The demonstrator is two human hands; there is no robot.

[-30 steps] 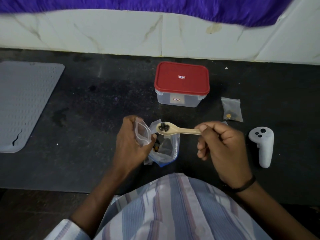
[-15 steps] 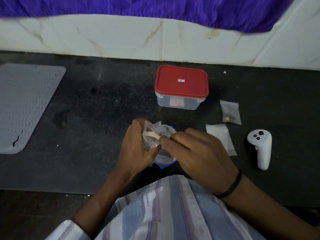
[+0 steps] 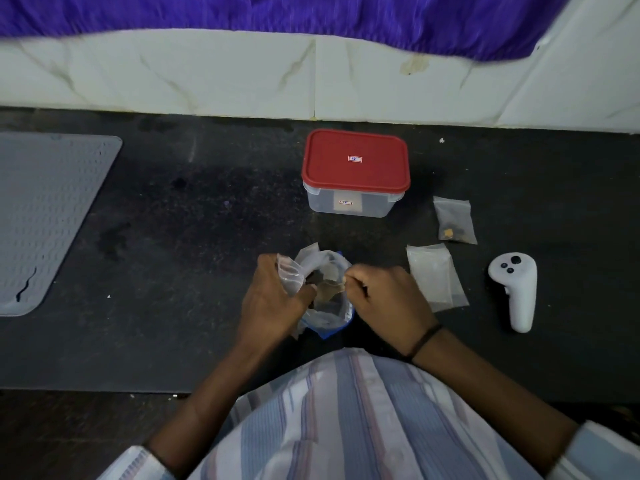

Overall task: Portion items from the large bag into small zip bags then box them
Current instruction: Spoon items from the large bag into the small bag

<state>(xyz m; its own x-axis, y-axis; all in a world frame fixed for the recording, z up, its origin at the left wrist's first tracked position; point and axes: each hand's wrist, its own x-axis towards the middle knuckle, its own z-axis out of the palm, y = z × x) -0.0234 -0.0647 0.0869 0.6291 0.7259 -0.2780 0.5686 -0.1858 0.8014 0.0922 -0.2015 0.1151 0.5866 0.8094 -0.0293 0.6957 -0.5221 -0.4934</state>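
My left hand (image 3: 273, 301) grips a small clear zip bag (image 3: 290, 277) by its mouth, just left of the large clear bag (image 3: 329, 315) with a blue zip edge. Dark pieces show inside the large bag. My right hand (image 3: 384, 296) pinches the handle of a pale wooden spoon (image 3: 329, 288), whose bowl end reaches down into the large bag's open mouth. A clear box with a red lid (image 3: 355, 161) stands shut behind the bags. One filled small bag (image 3: 454, 220) lies to the right of the box.
Flat empty small bags (image 3: 433, 275) lie right of my right hand, with a white controller (image 3: 516, 289) beyond them. A grey mat (image 3: 45, 216) covers the counter's left end. A white tiled wall runs along the back.
The spoon, first held above the bags loaded with dark pieces, went left into the small bag's mouth. Now its bowl is down in the large bag. My left hand kept its grip.
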